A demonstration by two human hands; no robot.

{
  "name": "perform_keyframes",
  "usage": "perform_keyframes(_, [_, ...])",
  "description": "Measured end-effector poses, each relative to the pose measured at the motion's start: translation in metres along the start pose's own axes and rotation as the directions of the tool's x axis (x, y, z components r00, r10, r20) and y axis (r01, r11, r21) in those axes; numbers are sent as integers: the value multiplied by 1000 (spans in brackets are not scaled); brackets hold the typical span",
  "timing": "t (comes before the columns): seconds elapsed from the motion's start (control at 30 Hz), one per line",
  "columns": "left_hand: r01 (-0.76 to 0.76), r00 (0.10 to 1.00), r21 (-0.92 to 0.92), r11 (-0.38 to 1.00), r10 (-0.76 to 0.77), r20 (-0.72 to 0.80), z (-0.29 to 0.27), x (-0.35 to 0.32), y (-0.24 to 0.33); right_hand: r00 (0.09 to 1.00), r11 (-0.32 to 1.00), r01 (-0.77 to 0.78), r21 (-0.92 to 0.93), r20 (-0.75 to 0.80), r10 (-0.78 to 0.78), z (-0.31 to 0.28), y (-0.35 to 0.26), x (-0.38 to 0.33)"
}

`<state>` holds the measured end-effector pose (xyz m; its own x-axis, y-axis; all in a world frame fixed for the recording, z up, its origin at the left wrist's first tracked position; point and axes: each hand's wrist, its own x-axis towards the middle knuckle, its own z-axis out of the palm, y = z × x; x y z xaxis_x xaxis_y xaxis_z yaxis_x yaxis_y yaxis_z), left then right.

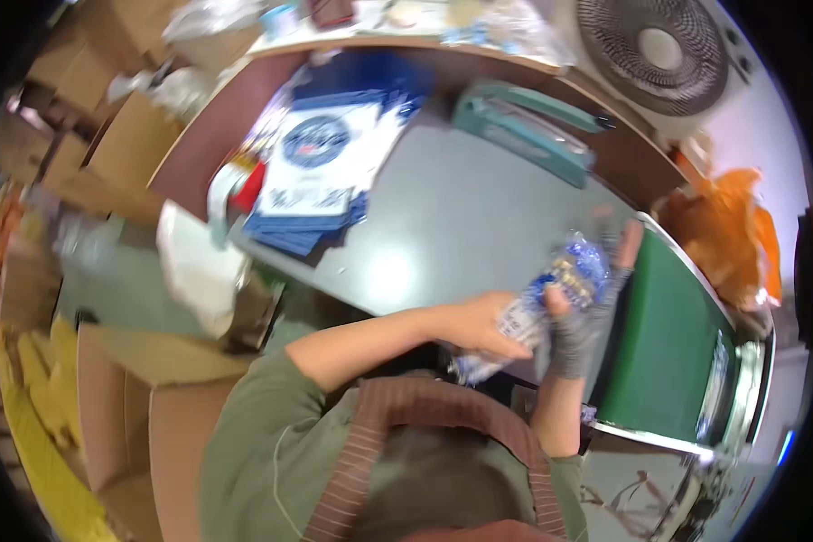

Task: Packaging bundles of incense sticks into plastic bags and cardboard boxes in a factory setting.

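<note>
A filled blue-and-white plastic packet, with beige pieces showing through its far end, slants between my two hands at the right front of the grey table. My left hand, bare, grips its near end with the fingers closed round the film. My right hand, in a grey fingerless wrap, holds the far end; its thumb presses on top while the other fingers stretch along the far side, smeared by motion. To the left lies a stack of flat blue-and-white printed bags.
At the back stands a teal bag sealer. Right of my hands is a machine with a green top; behind it sits an orange plastic bag. A red-and-white tape dispenser is at the left edge, an open cardboard box below, a fan beyond.
</note>
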<state>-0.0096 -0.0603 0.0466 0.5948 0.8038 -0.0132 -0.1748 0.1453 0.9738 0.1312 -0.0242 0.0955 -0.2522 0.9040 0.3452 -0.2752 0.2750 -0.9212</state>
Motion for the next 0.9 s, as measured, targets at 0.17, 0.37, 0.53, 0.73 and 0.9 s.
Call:
perform_keyframes(0.17, [38,995,188,981,-20,-95,8,-50,-55,705,853,-478,-210,487,515,-31,65,-16])
perform_keyframes(0.37, [587,601,806,79,624,-500,-119,-190,11,683,641,-730,237,285,673,11,71,-41])
perform_keyframes(0.53, [592,684,805,27,512,-520,-172,-228,-3,680,642,-731,231,332,654,27,78,-38])
perform_keyframes(0.73, [424,704,755,500,343,-622,-213,-219,26,690,651,-722,234,318,651,28,70,-41])
perform_keyframes(0.9, [302,690,688,659,347,-635,-230,-197,40,715,693,-692,201,321,621,27,68,-42])
